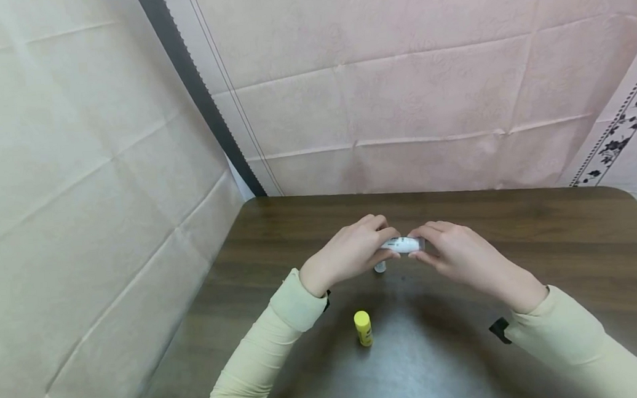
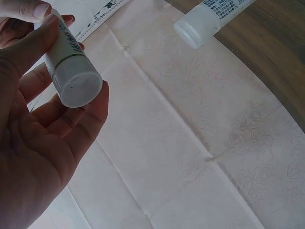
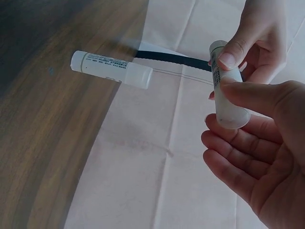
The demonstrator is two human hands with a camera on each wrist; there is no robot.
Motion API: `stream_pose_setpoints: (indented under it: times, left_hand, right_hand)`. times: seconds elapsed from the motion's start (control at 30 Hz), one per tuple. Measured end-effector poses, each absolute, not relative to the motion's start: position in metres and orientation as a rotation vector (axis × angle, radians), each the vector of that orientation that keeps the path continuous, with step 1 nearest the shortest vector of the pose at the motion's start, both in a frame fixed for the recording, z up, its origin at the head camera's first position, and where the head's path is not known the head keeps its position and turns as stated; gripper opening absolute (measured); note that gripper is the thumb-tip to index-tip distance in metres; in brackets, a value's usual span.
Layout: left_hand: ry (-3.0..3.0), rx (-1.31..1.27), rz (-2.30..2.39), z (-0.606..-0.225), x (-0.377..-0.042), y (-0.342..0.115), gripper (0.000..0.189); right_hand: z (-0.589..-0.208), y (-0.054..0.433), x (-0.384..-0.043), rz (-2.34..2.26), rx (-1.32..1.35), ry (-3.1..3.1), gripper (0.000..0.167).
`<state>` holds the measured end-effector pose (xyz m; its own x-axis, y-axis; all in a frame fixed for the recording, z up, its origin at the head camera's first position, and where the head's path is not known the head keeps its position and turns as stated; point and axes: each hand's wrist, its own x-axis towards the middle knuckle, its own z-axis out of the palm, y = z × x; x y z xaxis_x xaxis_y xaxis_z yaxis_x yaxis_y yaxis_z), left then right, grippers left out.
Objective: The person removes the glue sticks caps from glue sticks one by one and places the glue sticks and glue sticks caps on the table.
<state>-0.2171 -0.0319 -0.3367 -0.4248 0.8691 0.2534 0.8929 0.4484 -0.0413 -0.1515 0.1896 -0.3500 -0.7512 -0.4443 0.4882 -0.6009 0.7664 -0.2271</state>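
Observation:
Between my two hands, a white glue stick (image 1: 402, 245) with printed text is held sideways above the table. My left hand (image 1: 355, 250) pinches one end between thumb and fingers. At the other end, the clear-capped one, my right hand (image 1: 461, 255) grips with its thumb and fingertips. In the right wrist view both thumbs press along the tube (image 3: 229, 102). A second white glue stick (image 3: 107, 66) stands on the table, mostly hidden behind my left hand in the head view. Nearer to me, a yellow glue stick (image 1: 363, 329) stands upright.
The dark wooden table (image 1: 520, 222) carries these things. Pale creased cloth (image 1: 427, 92) hangs behind its far edge, and another sheet (image 1: 92, 208) hangs along the left side.

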Motion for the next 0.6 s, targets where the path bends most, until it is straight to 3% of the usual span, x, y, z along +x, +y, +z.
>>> stream_pose_setpoints:
  times: [0.6]
  left_hand:
    - [-2.523, -1.571, -0.25, -0.336, -0.216, -0.043, 0.036]
  right_hand:
    - [-0.353, 0.185, -0.148, 0.429, 0.867, -2.413, 0.029]
